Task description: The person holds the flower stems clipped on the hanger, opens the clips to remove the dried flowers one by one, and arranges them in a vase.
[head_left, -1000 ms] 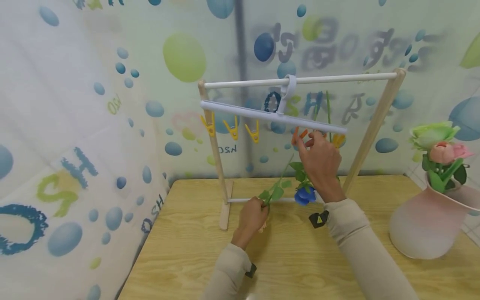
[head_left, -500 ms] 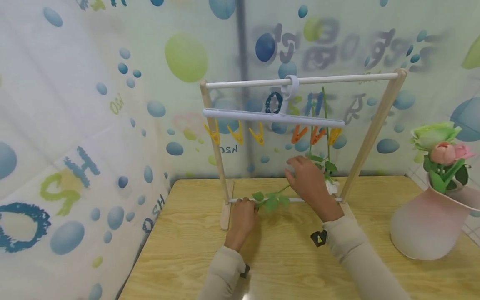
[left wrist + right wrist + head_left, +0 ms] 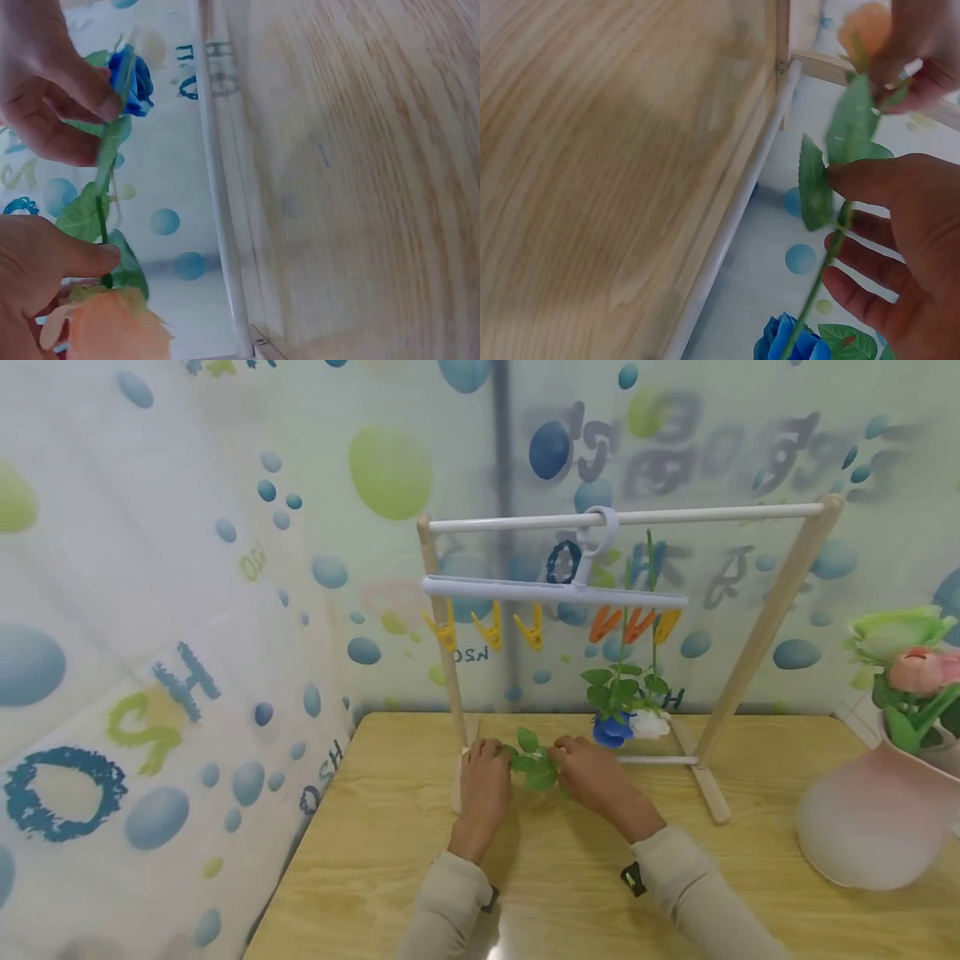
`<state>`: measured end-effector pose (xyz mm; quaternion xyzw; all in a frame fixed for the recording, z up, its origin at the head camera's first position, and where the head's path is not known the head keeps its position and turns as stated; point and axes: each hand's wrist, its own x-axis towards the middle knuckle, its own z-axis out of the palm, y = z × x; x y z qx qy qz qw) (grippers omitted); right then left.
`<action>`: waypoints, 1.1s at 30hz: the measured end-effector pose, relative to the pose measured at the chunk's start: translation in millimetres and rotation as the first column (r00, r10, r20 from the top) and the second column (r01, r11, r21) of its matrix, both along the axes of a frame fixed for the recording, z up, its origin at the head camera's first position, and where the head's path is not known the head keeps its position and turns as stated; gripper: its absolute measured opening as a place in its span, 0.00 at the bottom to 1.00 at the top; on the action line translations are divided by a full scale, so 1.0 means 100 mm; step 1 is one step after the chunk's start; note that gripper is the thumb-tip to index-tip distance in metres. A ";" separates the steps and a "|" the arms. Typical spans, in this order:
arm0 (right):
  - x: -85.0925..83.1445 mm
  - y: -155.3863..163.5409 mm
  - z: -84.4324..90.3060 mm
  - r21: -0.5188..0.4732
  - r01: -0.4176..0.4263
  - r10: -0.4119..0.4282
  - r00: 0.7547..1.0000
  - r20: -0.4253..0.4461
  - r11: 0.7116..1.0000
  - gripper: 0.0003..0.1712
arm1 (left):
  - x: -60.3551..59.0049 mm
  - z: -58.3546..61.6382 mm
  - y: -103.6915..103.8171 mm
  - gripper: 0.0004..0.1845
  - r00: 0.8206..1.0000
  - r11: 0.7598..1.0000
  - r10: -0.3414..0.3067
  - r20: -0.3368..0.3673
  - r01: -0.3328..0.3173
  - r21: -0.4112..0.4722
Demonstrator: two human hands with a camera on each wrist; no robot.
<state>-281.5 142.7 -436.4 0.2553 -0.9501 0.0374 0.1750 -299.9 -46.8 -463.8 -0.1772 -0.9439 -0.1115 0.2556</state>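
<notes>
I am at a staged tabletop set-up, more a recording corner or craft booth than a lived-in room. A printed plastic curtain (image 3: pixel 187 610) with blue and green bubbles and lettering closes off the back and the left side in place of walls. In front of me is a pale wooden table (image 3: pixel 375 877), and on it stands a small wooden drying rack (image 3: pixel 780 602) with a white hanger bar (image 3: pixel 525 589) carrying yellow and orange pegs (image 3: pixel 491 628). A frosted pink vase (image 3: pixel 862 818) of artificial flowers stands at my right.

The pink vase (image 3: pixel 870 827) is cut off at the right edge
</notes>
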 end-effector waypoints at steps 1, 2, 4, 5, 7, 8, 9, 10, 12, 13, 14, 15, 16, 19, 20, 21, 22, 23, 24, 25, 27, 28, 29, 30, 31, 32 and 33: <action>0.01 0.01 -0.02 0.010 0.002 -0.002 1.000 -0.021 1.000 0.21 | 0.00 0.01 0.02 0.07 1.000 1.000 -0.012 -0.019 0.012 0.005; 0.02 0.01 -0.03 0.014 0.006 -0.006 0.999 -0.038 1.000 0.20 | -0.01 0.02 0.04 0.07 0.999 1.000 -0.021 -0.042 0.022 0.004; 0.04 0.03 -0.05 0.020 0.017 -0.016 0.997 -0.076 1.000 0.19 | -0.01 0.04 0.07 0.06 0.996 0.999 -0.035 -0.088 0.035 0.003; 0.04 0.03 -0.06 0.017 0.019 -0.017 0.995 -0.097 1.000 0.18 | -0.01 0.04 0.08 0.06 0.992 0.999 -0.043 -0.115 0.044 0.002; 0.05 0.05 -0.07 0.026 0.027 -0.023 0.990 -0.142 0.999 0.16 | -0.02 0.05 0.10 0.05 0.985 0.998 -0.061 -0.161 0.064 0.009; 0.06 0.06 -0.07 0.030 0.031 -0.026 0.987 -0.160 0.999 0.15 | -0.03 0.06 0.11 0.05 0.980 0.997 -0.071 -0.188 0.075 0.015; 0.07 0.07 -0.07 0.034 0.038 -0.031 0.984 -0.175 0.999 0.14 | -0.03 0.07 0.12 0.04 0.975 0.996 -0.084 -0.208 0.090 0.024; 0.08 0.08 -0.06 0.037 0.046 -0.039 0.981 -0.188 0.998 0.12 | -0.03 0.08 0.14 0.04 0.968 0.993 -0.099 -0.231 0.110 0.035; 0.11 0.10 -0.04 0.032 0.066 -0.058 0.975 -0.215 0.997 0.11 | -0.03 0.10 0.18 0.04 0.953 0.987 -0.129 -0.275 0.149 0.055; 0.12 0.11 -0.03 0.023 0.077 -0.070 0.971 -0.227 0.997 0.10 | -0.03 0.11 0.20 0.04 0.945 0.984 -0.142 -0.296 0.168 0.064; 0.14 0.13 -0.02 0.013 0.088 -0.083 0.969 -0.235 0.996 0.09 | -0.03 0.12 0.22 0.04 0.937 0.980 -0.154 -0.314 0.185 0.072; 0.15 0.14 0.00 0.000 0.099 -0.096 0.966 -0.240 0.995 0.08 | -0.03 0.14 0.24 0.04 0.931 0.977 -0.162 -0.327 0.197 0.078; 0.17 0.16 0.01 -0.011 0.109 -0.109 0.964 -0.244 0.994 0.07 | -0.03 0.15 0.27 0.04 0.925 0.975 -0.167 -0.341 0.206 0.080; 0.23 0.22 0.04 -0.046 0.139 -0.146 0.956 -0.253 0.989 0.06 | -0.02 0.18 0.34 0.04 0.914 0.973 -0.174 -0.365 0.216 0.078; 0.25 0.24 0.04 -0.058 0.147 -0.157 0.953 -0.259 0.987 0.05 | -0.01 0.19 0.37 0.05 0.914 0.973 -0.176 -0.366 0.219 0.079; 0.27 0.27 0.05 -0.070 0.153 -0.166 0.948 -0.270 0.986 0.05 | -0.01 0.20 0.39 0.05 0.914 0.972 -0.176 -0.365 0.219 0.080; 0.29 0.29 0.06 -0.081 0.160 -0.177 0.943 -0.282 0.984 0.05 | -0.01 0.21 0.42 0.06 0.915 0.972 -0.177 -0.362 0.221 0.084; 0.31 0.32 0.07 -0.096 0.168 -0.189 0.938 -0.292 0.981 0.05 | 0.00 0.21 0.44 0.07 0.917 0.970 -0.179 -0.357 0.225 0.092; 0.33 0.35 0.08 -0.109 0.176 -0.201 0.932 -0.300 0.978 0.04 | 0.00 0.22 0.47 0.08 0.918 0.967 -0.181 -0.352 0.231 0.105; 0.35 0.39 0.09 -0.120 0.185 -0.213 0.928 -0.307 0.975 0.04 | 0.00 0.23 0.49 0.10 0.921 0.963 -0.185 -0.344 0.240 0.126; 0.39 0.47 0.12 -0.135 0.208 -0.241 0.919 -0.312 0.969 0.04 | 0.00 0.24 0.53 0.15 0.926 0.948 -0.199 -0.322 0.265 0.178; 0.40 0.51 0.14 -0.143 0.222 -0.257 0.916 -0.307 0.964 0.04 | -0.01 0.25 0.55 0.18 0.928 0.938 -0.205 -0.312 0.277 0.209; 0.42 0.55 0.16 -0.155 0.232 -0.270 0.916 -0.298 0.960 0.03 | -0.01 0.25 0.57 0.20 0.930 0.926 -0.212 -0.300 0.290 0.243; 0.44 0.60 0.18 -0.168 0.240 -0.281 0.914 -0.292 0.956 0.03 | -0.02 0.26 0.59 0.23 0.933 0.914 -0.216 -0.288 0.297 0.276; 0.46 0.64 0.20 -0.183 0.250 -0.296 0.910 -0.290 0.951 0.04 | -0.02 0.26 0.60 0.26 0.935 0.902 -0.221 -0.276 0.303 0.307; 0.47 0.69 0.22 -0.200 0.259 -0.309 0.906 -0.289 0.945 0.04 | -0.03 0.26 0.62 0.28 0.939 0.892 -0.224 -0.262 0.306 0.333; 0.49 0.74 0.24 -0.218 0.264 -0.321 0.901 -0.293 0.940 0.04 | -0.04 0.26 0.63 0.30 0.943 0.884 -0.225 -0.245 0.303 0.357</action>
